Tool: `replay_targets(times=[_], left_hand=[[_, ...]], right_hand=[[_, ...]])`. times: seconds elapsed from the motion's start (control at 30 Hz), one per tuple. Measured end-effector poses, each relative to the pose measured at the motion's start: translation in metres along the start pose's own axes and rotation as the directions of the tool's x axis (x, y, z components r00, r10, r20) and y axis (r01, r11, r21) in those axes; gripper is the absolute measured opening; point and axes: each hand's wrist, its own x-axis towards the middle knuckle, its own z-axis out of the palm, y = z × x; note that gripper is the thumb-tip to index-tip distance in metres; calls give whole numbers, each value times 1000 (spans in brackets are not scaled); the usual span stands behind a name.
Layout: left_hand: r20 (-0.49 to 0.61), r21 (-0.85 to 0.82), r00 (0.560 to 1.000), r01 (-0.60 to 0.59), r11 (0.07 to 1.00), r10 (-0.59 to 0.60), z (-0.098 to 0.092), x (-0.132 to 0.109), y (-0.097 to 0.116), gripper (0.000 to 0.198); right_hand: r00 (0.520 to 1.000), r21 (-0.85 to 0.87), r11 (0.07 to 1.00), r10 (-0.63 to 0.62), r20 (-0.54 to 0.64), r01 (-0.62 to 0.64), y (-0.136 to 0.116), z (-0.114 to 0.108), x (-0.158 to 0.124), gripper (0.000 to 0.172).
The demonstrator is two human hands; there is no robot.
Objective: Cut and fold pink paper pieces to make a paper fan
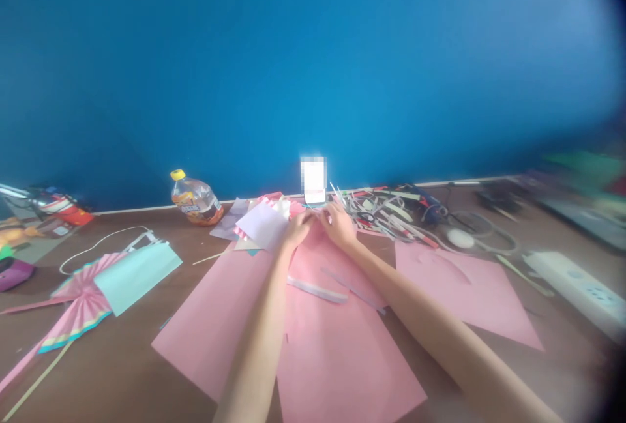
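Both arms reach forward across the pink sheets to the far side of the table. My left hand (298, 227) has its fingers bent together at the far end of a pink paper (323, 257). Close beside it, my right hand (338, 224) pinches at the same end of that paper. What lies right under the fingertips is small and blurred. A pale-edged paper strip (317, 290) crosses the pink paper between my forearms. Just beyond the fingers stands a phone (313, 178) with a glaring screen.
Larger pink sheets (342, 358) spread beneath my arms. Left are a pleated pink paper fan (81, 302), a light-blue sheet (139, 276) and a yellow-capped bottle (195, 200). Right are paper scraps (386, 211), another pink sheet (469, 292) and a power strip (580, 286). A blue wall (313, 71) rises behind.
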Motion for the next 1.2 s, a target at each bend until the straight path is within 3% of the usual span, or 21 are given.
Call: replay_targets(times=[0.2,0.4,0.73,1.0,1.1,1.2], left_hand=[[38,-10,999,-12,1000,12,-1,0,2,32],[-10,27,1000,8,1000,-8,1,-2,7,28],[-68,64,998,-6,998,10,-5,-4,7,30],[-199,84,978,86,993,-68,-7,-2,0,29],[-214,95,976,68,993,-46,-7,-3,0,30],[-220,98,975,61,993,-38,-7,-5,2,29]], right_hand=[[998,19,998,-58,40,57,-1,1,-1,20],[997,43,997,-67,44,65,1,2,-1,19],[994,58,995,85,-64,-81,3,-2,1,10],[959,176,959,247,-138,-222,19,-30,23,11],[914,175,923,371,-164,-343,28,-48,34,13],[875,213,900,425,-233,-381,39,-70,43,15]])
